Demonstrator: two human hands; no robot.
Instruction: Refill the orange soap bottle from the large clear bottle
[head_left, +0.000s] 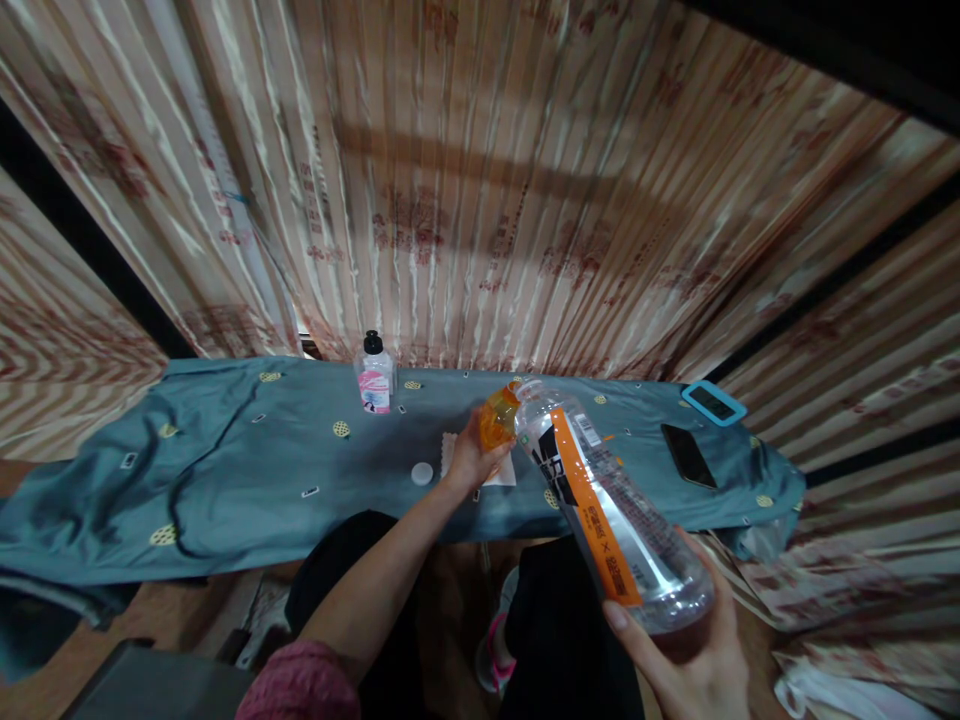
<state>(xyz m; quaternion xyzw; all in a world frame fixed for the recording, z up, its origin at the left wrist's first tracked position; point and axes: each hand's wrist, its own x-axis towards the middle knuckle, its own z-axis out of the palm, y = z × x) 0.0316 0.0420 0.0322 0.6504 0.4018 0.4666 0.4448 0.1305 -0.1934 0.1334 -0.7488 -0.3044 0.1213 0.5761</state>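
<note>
Left hand [472,458] wrapped round small translucent amber container [497,418], right hand [705,640] cradling base of large clear plastic bottle with orange-striped label [596,500], tilted above blue-green patterned cloth [240,500]; best kept mouth-to-mouth, base steady. Contact at the mouths and any liquid flow: can't tell; container's far side hidden.

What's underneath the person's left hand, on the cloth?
Below the left hand, a pale sheet with a scalloped edge lies on the blue-green cloth. The hand covers its middle, so that part can't be seen.
</note>
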